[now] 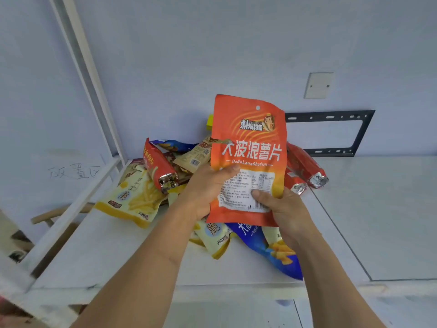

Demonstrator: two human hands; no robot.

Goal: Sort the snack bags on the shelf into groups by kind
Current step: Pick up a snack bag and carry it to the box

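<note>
- Left hand (205, 185) and right hand (281, 207) both grip the lower part of an orange chip bag (248, 147), held upright above the shelf (118, 245).
- Behind and beneath it, a mixed pile: yellow bag (134, 197), blue bag (260, 245), red bags (305, 166).

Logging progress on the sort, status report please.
Left hand and right hand both gripping flat orange crisp bag, held upright above pile. Mixed yellow, blue, orange foil bags heaped unsorted on white shelf. Nothing blocking.

Bright, even light; wide-angle bending; soft focus.
</note>
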